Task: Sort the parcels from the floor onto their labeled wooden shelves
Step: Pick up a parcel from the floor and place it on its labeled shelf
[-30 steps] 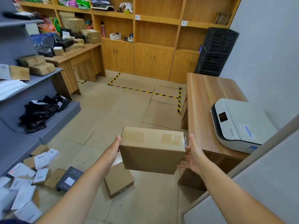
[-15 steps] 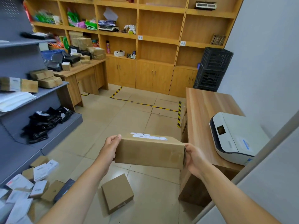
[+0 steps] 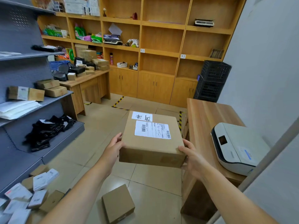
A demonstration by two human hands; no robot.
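- Cardboard parcel (image 3: 151,143) clamped between left hand (image 3: 113,147) and right hand (image 3: 191,156), held in mid-air.
- Now rolled label-up; shipping label (image 3: 152,130) readable, previously hidden underneath.
- Ready for matching to wooden shelves (image 3: 161,52) ahead of grip.

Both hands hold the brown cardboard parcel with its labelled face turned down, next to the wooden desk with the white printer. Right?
Not quite. The head view shows the brown cardboard parcel with its white labels facing up. Otherwise correct: left hand and right hand hold its sides.
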